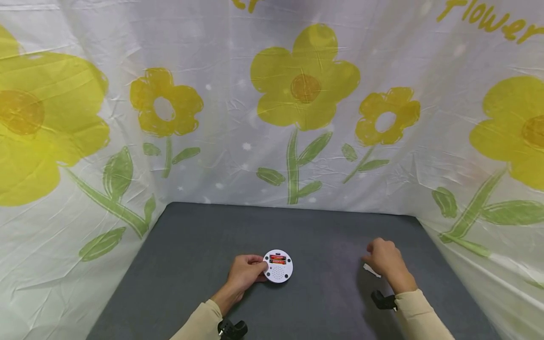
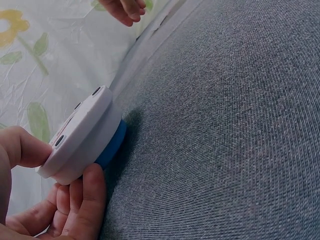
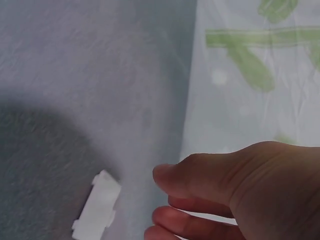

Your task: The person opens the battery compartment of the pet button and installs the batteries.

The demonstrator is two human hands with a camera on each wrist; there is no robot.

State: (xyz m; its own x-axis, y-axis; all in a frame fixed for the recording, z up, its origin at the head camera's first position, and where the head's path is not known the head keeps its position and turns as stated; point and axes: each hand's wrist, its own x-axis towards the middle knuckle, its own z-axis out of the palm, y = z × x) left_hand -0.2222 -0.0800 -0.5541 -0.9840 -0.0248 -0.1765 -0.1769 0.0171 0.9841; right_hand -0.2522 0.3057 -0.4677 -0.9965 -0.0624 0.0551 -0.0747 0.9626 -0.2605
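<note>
My left hand (image 1: 245,274) pinches the edge of a round white device (image 1: 278,273) with its underside facing up. Two red batteries (image 1: 277,259) sit in its uncovered compartment, above a patch of small speaker holes. In the left wrist view, the thumb presses the top edge while fingers support the device (image 2: 85,137) from below, and its lower part is blue. Over at the right, my right hand (image 1: 387,262) hovers with loosely bent fingers and nothing between them. Just beneath it lies a small white battery cover (image 3: 97,207) with little tabs, partly hidden by the hand in the head view.
A dark grey cloth-covered table (image 1: 323,236) spreads under both hands. White curtains (image 1: 229,156) printed with yellow flowers hang around its back and sides. Each wrist carries a black strapped camera, such as the left wrist camera (image 1: 231,329).
</note>
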